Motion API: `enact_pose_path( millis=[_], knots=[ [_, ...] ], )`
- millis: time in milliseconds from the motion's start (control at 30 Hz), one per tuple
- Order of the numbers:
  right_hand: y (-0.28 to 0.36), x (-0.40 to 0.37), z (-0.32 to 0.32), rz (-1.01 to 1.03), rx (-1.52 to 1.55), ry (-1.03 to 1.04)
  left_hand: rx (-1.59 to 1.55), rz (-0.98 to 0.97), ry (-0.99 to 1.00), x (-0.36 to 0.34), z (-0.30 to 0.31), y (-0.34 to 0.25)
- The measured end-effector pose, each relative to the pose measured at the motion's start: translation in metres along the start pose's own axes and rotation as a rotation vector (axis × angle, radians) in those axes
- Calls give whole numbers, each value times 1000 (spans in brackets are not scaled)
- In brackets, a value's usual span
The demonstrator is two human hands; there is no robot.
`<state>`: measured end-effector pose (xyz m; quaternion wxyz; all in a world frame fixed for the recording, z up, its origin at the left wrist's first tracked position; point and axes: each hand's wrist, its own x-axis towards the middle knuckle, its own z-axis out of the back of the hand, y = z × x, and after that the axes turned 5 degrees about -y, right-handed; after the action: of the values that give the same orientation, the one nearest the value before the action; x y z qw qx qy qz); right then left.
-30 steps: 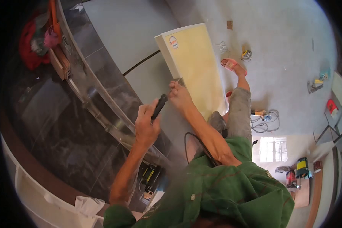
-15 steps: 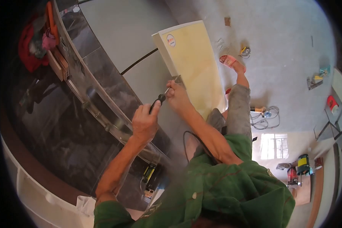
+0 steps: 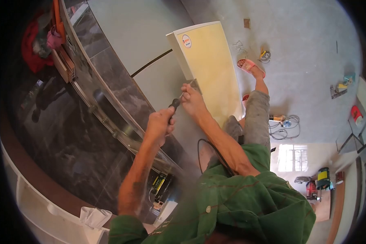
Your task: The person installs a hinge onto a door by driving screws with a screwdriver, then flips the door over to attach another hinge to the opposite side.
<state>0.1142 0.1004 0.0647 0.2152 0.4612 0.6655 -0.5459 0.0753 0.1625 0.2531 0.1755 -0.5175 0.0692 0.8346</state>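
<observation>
My left hand [image 3: 160, 125] is closed round the black handle of a screwdriver [image 3: 174, 104]. Its metal shaft points up and right towards my right hand [image 3: 193, 101]. The right fingers are pinched together around the shaft's front end; the tip and any screw there are hidden. Just beyond these fingers, a small grey metal plate [image 3: 197, 86] lies against the edge of a yellow-faced panel [image 3: 213, 65]. This panel has a pale rim and a round sticker near its upper corner, and stands out from grey flat surfaces.
A dark glossy counter [image 3: 69, 142] with a curved edge lies to the left. On the floor at right are an angle grinder [image 3: 277, 118] with a coiled cord, a yellow tape measure [image 3: 265, 55] and a red drill [image 3: 311, 190]. A white cloth [image 3: 94, 216] hangs at lower left.
My left hand has turned and shifted slightly right on the screwdriver, with its forearm swung inward. The right hand keeps its pinch by the metal plate. The whole view has shifted a little.
</observation>
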Motion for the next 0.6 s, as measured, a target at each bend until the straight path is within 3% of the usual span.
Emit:
enact_pose_path(
  millis=[133,233,267,300,367,500,600],
  knots=[
    [6,6,5,-3,-39,-41,873,-676,-121,-1,2,0],
    [17,16,-3,-35,-6,-9,1065,-1024,-148,-2,-7,-5],
    [17,12,-1,-41,16,-15,1050,-997,-128,-6,-12,-4],
    [14,7,0,-50,38,-21,527,-547,72,1,-10,-6],
    [12,12,0,-51,34,-28,-573,304,125,18,-9,-14],
    [13,9,0,-25,-12,-31,-522,283,220,34,0,-8],
    [26,-11,10,-58,-400,-28,-387,237,250,36,3,-2]
  ],
)
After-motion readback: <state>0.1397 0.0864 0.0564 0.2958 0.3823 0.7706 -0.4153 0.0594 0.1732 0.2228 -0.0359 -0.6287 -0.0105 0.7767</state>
